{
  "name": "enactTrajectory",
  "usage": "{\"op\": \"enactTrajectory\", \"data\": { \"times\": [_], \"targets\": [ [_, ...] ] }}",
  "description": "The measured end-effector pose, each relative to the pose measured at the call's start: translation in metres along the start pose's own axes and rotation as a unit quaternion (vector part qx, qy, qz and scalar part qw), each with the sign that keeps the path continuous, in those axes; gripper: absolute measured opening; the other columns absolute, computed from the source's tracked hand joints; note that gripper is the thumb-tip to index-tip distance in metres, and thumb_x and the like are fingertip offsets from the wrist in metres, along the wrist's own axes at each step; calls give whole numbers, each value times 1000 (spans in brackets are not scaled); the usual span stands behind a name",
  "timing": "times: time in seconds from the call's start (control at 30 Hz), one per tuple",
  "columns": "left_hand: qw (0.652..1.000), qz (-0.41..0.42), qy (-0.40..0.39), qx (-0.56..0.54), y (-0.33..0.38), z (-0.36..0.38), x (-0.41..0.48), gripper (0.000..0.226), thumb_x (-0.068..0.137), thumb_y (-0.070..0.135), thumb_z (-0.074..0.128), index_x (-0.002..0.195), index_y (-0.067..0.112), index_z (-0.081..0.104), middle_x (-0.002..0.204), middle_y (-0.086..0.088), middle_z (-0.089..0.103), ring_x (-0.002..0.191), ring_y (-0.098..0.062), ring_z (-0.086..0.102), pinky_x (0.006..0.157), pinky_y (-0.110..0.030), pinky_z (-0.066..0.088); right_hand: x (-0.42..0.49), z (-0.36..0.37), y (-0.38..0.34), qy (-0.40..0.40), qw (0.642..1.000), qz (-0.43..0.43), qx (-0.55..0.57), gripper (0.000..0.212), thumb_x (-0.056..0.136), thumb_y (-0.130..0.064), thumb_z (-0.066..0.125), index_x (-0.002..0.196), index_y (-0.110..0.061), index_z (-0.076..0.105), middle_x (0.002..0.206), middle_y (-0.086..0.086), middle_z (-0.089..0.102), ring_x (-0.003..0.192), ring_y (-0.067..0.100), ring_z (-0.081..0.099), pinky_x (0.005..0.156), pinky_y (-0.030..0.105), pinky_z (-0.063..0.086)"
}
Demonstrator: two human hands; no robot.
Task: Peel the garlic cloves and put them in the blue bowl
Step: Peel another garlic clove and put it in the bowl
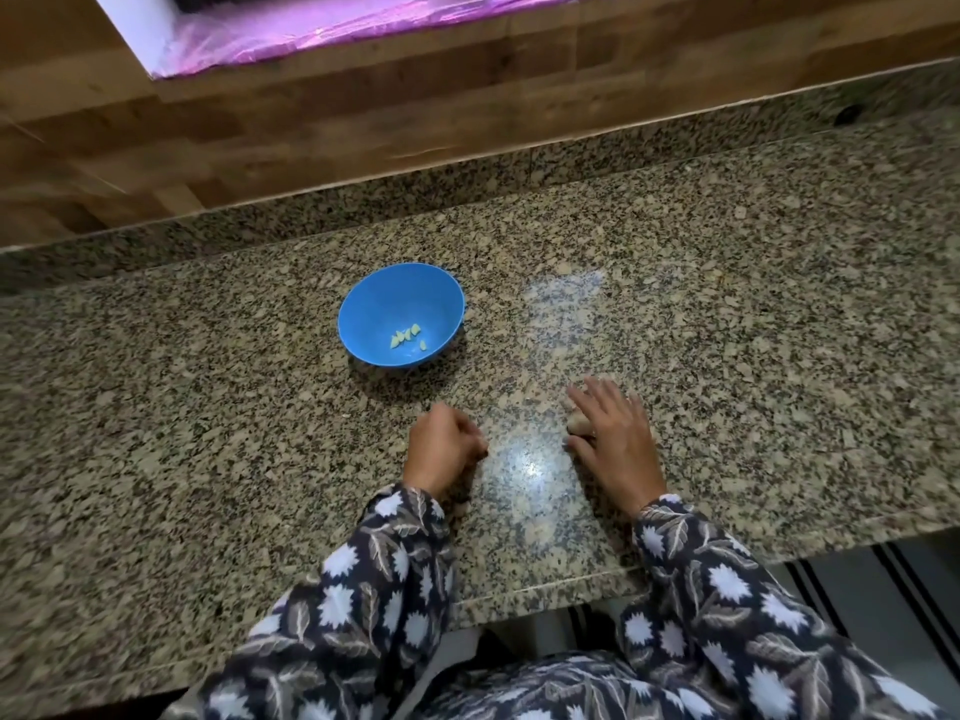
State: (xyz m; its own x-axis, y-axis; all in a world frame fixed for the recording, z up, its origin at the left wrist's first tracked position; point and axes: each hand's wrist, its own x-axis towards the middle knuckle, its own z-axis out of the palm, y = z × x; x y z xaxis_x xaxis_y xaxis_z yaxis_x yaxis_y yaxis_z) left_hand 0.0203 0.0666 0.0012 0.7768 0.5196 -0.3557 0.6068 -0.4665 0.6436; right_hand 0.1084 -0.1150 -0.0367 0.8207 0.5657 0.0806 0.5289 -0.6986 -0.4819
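Plainly, in the head view, the right hand (615, 439) lies with its fingers straight and spread over a small beige unpeeled garlic clove (576, 423) on the speckled brown granite counter (727, 330); it pinches nothing. The left hand (444, 449) rests near it with fingers curled under, and whether it holds anything I cannot tell. The round blue plastic bowl (374, 304) stands beyond the left hand, apart from both hands, with a few pale peeled cloves (408, 336) at its bottom.

As for risks, the clove is close in colour to the stone and easy to lose sight of. Rolled under a flat palm on polished granite, it could skid toward the near edge or be crushed rather than loosened. Scraps of skin might also go into the bowl with it.

Behind the counter runs a brown wood-plank wall (311, 122), with a pink plastic sheet (337, 23) above it. The way from the clove to the bowl runs over bare stone.
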Motion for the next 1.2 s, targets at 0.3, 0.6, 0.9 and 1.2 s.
{"op": "enactTrajectory", "data": {
  "times": [0.3,0.6,0.9,1.2],
  "targets": [
    [990,34,-32,130,9,-9,16,4,79,13,73,78,11,69,76,3,65,73,-6,58,68,-20,47,-28,44,-31,-101,986,-124,37,54,95,-42,24,144,-20,26,152,-4,22,140,10,18,116,28,9],
    [992,71,-2,109,6,-1,4,6,86,8,64,85,7,70,80,-5,68,71,-14,60,68,-23,51,-21,32,-37,-76,970,-34,230,36,96,-22,47,132,-21,49,134,-6,51,124,3,43,107,23,32],
    [976,107,15,-187,-8,11,-19,14,76,6,73,81,19,73,77,-1,73,72,-19,70,68,-33,59,7,6,-39,-161,932,38,323,19,83,-12,65,101,-8,70,91,0,70,74,2,62,76,23,54],
    [946,311,67,62,-23,9,-29,15,87,10,62,100,6,69,80,-3,69,60,5,54,58,-2,43,15,-8,-45,-172,963,-78,195,21,83,-19,64,101,-11,70,80,3,72,65,12,63,59,18,51]
  ]
}}
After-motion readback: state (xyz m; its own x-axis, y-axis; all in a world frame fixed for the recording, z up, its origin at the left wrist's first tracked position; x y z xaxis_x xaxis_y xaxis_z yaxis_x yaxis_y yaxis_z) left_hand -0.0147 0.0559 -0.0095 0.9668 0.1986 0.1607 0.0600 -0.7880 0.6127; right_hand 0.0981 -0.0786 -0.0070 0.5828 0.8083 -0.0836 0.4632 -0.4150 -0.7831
